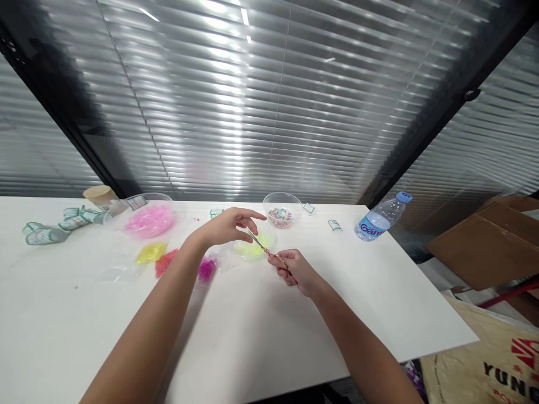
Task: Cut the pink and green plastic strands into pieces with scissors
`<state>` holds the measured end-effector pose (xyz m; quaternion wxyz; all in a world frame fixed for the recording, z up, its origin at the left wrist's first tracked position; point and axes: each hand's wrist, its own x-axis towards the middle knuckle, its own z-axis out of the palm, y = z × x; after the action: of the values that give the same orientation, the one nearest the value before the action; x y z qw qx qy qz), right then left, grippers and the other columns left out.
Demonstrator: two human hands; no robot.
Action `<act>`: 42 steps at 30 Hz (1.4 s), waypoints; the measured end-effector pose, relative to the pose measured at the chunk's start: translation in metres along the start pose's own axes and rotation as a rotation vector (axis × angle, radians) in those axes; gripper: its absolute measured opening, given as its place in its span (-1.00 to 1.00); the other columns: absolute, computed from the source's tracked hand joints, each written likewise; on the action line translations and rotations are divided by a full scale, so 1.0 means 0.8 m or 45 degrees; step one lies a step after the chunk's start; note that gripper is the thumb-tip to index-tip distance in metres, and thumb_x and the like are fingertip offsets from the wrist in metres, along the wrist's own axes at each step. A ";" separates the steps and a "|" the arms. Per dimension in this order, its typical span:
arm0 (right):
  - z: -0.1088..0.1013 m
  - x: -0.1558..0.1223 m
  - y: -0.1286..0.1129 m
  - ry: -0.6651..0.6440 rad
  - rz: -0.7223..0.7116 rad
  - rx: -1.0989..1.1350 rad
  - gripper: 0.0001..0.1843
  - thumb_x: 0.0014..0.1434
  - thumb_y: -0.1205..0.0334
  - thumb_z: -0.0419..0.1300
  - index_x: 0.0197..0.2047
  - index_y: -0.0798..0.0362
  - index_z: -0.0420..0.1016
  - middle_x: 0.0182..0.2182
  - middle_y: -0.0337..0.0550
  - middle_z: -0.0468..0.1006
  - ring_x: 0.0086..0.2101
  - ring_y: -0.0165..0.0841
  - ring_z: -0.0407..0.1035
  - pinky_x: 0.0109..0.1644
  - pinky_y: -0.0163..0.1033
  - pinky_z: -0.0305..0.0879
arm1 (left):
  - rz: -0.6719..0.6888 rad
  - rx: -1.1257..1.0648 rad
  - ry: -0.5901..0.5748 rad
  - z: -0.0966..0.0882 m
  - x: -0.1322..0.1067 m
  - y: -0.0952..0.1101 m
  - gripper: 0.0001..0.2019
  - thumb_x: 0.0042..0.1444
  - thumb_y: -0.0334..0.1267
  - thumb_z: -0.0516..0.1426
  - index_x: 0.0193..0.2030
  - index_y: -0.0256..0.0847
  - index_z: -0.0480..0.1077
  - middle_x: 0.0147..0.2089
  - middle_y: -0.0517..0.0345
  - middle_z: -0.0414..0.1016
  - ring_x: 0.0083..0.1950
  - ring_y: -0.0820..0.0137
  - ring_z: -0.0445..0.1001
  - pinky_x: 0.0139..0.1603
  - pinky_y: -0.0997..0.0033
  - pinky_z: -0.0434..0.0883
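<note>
My right hand (295,270) is closed around a thin pair of tweezers (263,247), whose tip points up and left. My left hand (229,224) hovers over that tip with thumb and forefinger brought close together at it; whether they pinch anything I cannot make out. Just beyond the tip stands a small clear bowl of yellow-green beads (252,247). Farther back is a clear bowl of mixed coloured beads (281,212).
A large clear bowl of pink beads (147,217) stands at the back left. Small bags of yellow (149,252), red (165,261) and magenta (207,268) beads lie beside my left forearm. A water bottle (381,219) lies at the right. Cardboard boxes (484,238) are beyond the table's right edge.
</note>
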<state>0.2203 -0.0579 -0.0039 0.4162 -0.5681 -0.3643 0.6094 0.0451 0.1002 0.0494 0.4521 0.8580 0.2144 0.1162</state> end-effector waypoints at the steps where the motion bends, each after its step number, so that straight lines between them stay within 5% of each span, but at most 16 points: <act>1: 0.000 0.000 0.000 0.004 0.001 0.002 -0.52 -0.02 0.00 0.32 -0.53 0.05 0.09 -0.64 -0.42 0.06 -0.62 -0.60 -0.23 -0.59 -0.34 -0.36 | 0.006 -0.003 0.000 0.000 0.000 -0.001 -0.48 0.00 -0.27 0.23 0.15 0.01 0.37 -0.19 0.17 0.56 -0.09 0.29 0.52 -0.09 0.31 0.43; 18: 0.003 0.001 0.002 0.027 -0.026 -0.038 -0.47 -0.06 -0.06 0.34 -0.57 0.05 0.08 -0.63 -0.40 0.08 -0.61 -0.60 -0.20 -0.58 -0.34 -0.33 | -0.073 0.126 0.000 0.000 0.001 -0.003 -0.56 -0.01 -0.24 0.20 0.07 -0.03 0.43 -0.16 0.15 0.57 -0.06 0.27 0.50 -0.05 0.29 0.42; 23: 0.000 0.000 0.000 0.079 0.022 -0.050 -0.47 -0.09 -0.06 0.36 -0.56 0.06 0.10 -0.63 -0.40 0.12 -0.63 -0.61 -0.18 -0.59 -0.34 -0.33 | -0.101 0.269 0.070 0.000 0.004 -0.011 -0.72 0.03 -0.13 0.15 -0.14 -0.14 0.52 -0.12 0.11 0.57 -0.11 0.28 0.51 -0.10 0.35 0.43; 28: -0.001 -0.001 -0.003 0.176 0.003 -0.084 -0.46 -0.08 -0.07 0.35 -0.57 0.05 0.07 -0.65 -0.40 0.13 -0.66 -0.63 -0.17 -0.60 -0.35 -0.32 | -0.262 0.564 0.181 0.006 0.010 -0.016 -0.81 0.02 -0.17 0.10 -0.43 -0.16 0.51 -0.34 0.11 0.55 -0.34 0.31 0.47 -0.35 0.38 0.36; 32: -0.001 0.002 -0.002 0.276 -0.005 -0.032 -0.45 -0.08 -0.10 0.34 -0.57 0.05 0.08 -0.66 -0.42 0.12 -0.67 -0.64 -0.18 -0.61 -0.35 -0.33 | -0.330 0.683 0.075 0.019 0.017 -0.019 -0.90 -0.11 -0.34 0.14 -0.42 -0.20 0.48 -0.28 0.04 0.54 -0.31 0.29 0.47 -0.40 0.40 0.34; 38: -0.002 0.007 0.003 0.318 -0.037 0.070 -0.51 -0.06 -0.08 0.32 -0.55 0.05 0.12 -0.67 -0.43 0.15 -0.69 -0.65 -0.20 -0.63 -0.37 -0.35 | -0.320 0.683 -0.090 0.050 0.030 -0.027 -0.53 -0.20 -0.42 0.14 -0.07 -0.09 0.50 -0.08 0.06 0.54 -0.21 0.30 0.48 -0.32 0.46 0.34; 42: -0.003 0.006 0.002 0.315 -0.059 0.103 -0.48 -0.08 -0.07 0.33 -0.58 0.05 0.09 -0.69 -0.44 0.15 -0.71 -0.66 -0.20 -0.64 -0.37 -0.35 | -0.314 0.692 -0.138 0.070 0.034 -0.018 -0.72 -0.13 -0.35 0.13 -0.23 -0.15 0.54 -0.16 0.01 0.54 -0.29 0.29 0.47 -0.39 0.42 0.29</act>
<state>0.2224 -0.0540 -0.0076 0.4945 -0.6130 -0.2985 0.5391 0.0874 0.0800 0.0061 0.2276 0.9200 0.3157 -0.0472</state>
